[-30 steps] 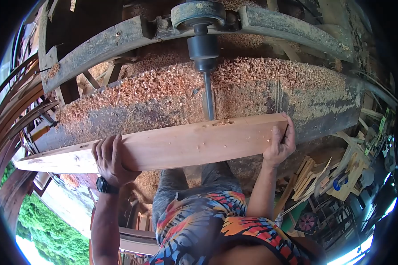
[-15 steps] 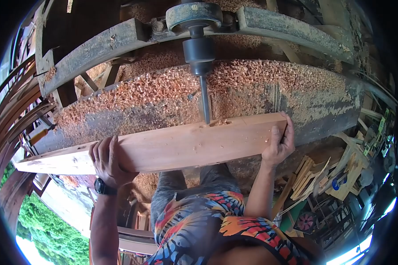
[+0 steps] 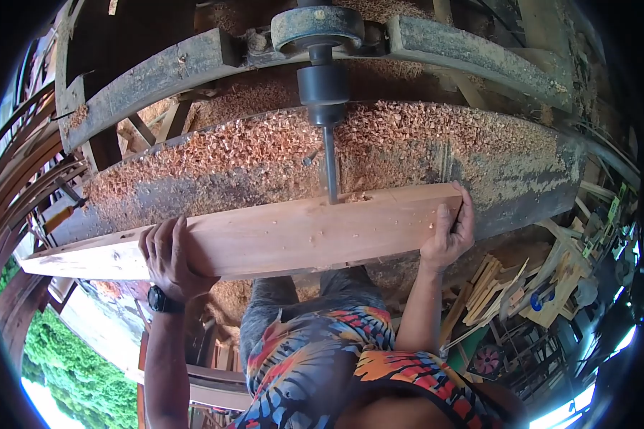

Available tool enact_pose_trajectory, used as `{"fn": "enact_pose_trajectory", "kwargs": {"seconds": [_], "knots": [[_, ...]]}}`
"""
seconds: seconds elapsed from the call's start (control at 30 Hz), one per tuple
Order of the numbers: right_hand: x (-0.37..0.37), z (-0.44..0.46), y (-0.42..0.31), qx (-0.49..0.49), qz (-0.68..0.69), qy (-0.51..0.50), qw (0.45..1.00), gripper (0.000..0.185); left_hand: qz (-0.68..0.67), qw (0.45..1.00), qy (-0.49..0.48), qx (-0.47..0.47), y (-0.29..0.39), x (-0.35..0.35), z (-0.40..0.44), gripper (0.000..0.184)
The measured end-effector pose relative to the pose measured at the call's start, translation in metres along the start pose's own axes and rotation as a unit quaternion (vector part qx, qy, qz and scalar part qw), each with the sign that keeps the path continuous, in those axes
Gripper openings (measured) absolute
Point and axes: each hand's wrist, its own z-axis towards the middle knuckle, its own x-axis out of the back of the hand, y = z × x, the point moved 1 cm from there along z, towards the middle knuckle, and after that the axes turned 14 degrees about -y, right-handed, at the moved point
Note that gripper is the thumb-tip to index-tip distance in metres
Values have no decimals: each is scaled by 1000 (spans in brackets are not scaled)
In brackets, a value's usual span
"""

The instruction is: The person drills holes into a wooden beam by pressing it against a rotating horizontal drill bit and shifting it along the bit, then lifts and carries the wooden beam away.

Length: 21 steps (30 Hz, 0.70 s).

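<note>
A long, thick wooden beam [image 3: 315, 232] lies across the chip-covered bench in front of me. My left hand [image 3: 172, 261], with a dark watch on its wrist, grips the beam left of its middle, fingers over the top edge. At the right end, my right hand [image 3: 449, 232] holds it with the thumb on the near face and the fingers around the end. A drill bit [image 3: 330, 164] in a black chuck [image 3: 323, 89] meets the beam's far edge, beside a cut slot with chips. Whether the bit is turning I cannot tell.
Reddish wood chips [image 3: 257, 146] cover much of the dark bench [image 3: 172, 196]. Behind the chuck runs a wooden rail [image 3: 472, 53]. A tool with a yellow handle [image 3: 59, 219] lies at the left. Offcuts [image 3: 486, 286] are piled at the lower right, near a small fan [image 3: 488, 360].
The beam and both hands have shifted slightly to the left. The bit's tip now sits slightly lower at the beam's edge. Both hands keep their hold.
</note>
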Motion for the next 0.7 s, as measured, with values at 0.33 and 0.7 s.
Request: {"fn": "enact_pose_trajectory", "kwargs": {"seconds": [0.33,0.7], "knots": [[-2,7,-1,8,-3,-2,1000,46,-1,1000,-9,15,0,2,3,108],[-4,19,-1,20,-10,-4,1000,44,-5,1000,3,10,-2,4,9,111]]}}
